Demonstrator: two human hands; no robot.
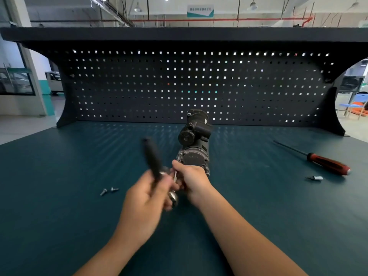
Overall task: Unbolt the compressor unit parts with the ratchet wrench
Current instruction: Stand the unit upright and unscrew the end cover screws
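Two bolts [109,191] lying out on the worktop [258,196]; left hand [145,198] gripping the ratchet [152,156], right hand [192,176] clasping the compressor [194,136]; I'm judging more remain.

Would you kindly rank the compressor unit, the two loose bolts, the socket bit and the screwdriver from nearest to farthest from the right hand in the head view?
1. The compressor unit, gripped by the right hand, straight ahead.
2. The two loose bolts, lying to its left.
3. The socket bit and the screwdriver, far right; too close to call.
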